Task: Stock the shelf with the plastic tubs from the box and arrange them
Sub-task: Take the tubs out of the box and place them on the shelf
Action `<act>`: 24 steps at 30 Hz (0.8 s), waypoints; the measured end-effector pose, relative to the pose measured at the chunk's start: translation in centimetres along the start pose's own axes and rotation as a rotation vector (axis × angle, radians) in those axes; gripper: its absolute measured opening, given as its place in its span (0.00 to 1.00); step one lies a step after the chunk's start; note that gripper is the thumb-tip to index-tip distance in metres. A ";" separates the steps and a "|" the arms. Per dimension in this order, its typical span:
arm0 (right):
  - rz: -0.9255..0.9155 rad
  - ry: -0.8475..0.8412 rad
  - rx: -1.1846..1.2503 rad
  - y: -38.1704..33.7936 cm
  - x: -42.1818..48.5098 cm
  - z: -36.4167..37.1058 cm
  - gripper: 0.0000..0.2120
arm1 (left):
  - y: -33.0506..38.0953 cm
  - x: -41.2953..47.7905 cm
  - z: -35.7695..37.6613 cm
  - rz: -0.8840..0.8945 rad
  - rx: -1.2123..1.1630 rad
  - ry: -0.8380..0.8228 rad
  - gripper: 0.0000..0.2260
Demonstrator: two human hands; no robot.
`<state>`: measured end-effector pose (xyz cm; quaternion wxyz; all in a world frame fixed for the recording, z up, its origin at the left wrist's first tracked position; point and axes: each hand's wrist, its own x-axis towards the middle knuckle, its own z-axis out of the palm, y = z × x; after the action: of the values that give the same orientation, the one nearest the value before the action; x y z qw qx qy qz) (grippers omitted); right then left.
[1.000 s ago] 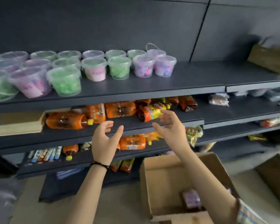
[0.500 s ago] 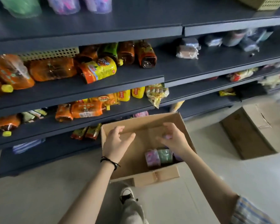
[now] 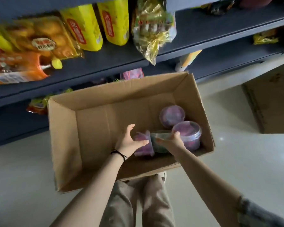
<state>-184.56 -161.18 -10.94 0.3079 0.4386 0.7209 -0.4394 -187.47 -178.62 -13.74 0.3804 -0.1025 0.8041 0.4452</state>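
An open cardboard box [image 3: 92, 122] sits on the floor below the shelf. In its right half lie several clear plastic tubs: two purple ones upright [image 3: 171, 116] [image 3: 188, 135], a green one [image 3: 161, 141] and a purple one on its side [image 3: 143, 145]. My left hand [image 3: 129, 141] is spread open right at the tipped purple tub, fingers relaxed. My right hand [image 3: 170, 141] reaches over the green tub, its fingers curling at the rim between the green tub and the near purple one. Whether it grips is unclear.
Dark shelves [image 3: 203, 30] above the box carry yellow packets [image 3: 84, 28], orange bags [image 3: 18, 69] and a gold-wrapped pack [image 3: 152, 28]. A second cardboard box [image 3: 270, 99] stands on the floor at right. My legs and a shoe are below the box.
My view dropped from the tub shelf down to the box. Both hands went from shelf height down into the box and now reach the tubs.
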 end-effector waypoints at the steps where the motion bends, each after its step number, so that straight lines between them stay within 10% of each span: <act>1: -0.001 0.016 -0.003 0.4 1.0 0.7 0.45 | -0.9 1.2 0.7 0.017 0.054 -0.016 0.41; 5: -0.009 0.083 -0.011 1.1 2.7 3.6 0.53 | -3.6 3.6 2.8 0.126 0.276 -0.126 0.40; 13: -0.103 0.180 -0.168 2.7 2.8 5.7 0.37 | -6.2 4.8 2.5 0.139 0.472 0.027 0.43; 24: -0.166 0.321 -0.467 2.7 4.6 6.9 0.39 | -10.5 3.9 -1.1 -0.076 0.010 0.269 0.54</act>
<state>-183.71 -165.16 -18.66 0.2457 0.3594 0.8753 -0.2104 -185.45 -184.95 -22.78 0.2860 -0.1897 0.8456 0.4087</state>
